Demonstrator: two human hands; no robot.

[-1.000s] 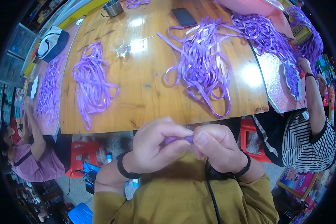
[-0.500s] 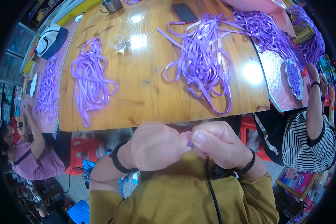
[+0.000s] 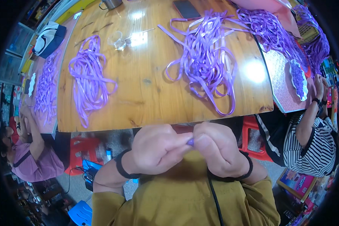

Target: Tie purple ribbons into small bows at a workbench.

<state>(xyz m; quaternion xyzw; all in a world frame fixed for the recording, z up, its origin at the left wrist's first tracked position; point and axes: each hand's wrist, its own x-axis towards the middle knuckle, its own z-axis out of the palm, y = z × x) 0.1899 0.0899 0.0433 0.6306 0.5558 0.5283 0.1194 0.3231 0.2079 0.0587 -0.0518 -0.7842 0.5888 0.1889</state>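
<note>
1. A small purple ribbon piece [image 3: 191, 142] sits pinched between the fingertips of both hands, held close to the chest, below the near edge of the bench [image 3: 147, 98]. Only a sliver shows; the rest is hidden by the fingers.
2. Left hand [image 3: 158, 148]: grip closed tight on the piece, thumb and forefinger meeting at its left end.
3. Right hand [image 3: 216, 148]: grip likewise narrow, thumb pressed against the same piece, the two hands touching.
4. Step in hand, by my reading: folding or rolling the ribbon bit into shape. The next move likely calls for a fine fingertip turn without letting the fold slip.
5. On the bench, well apart from the hands: a loose ribbon heap [image 3: 209, 60] right of centre, a smaller bundle [image 3: 87, 77] to the left, a glass [image 3: 117, 40] and a dark phone [image 3: 186, 8] farther back.
6. A person in stripes [image 3: 316, 143] works at right; another in pink [image 3: 34, 158] at left.
</note>
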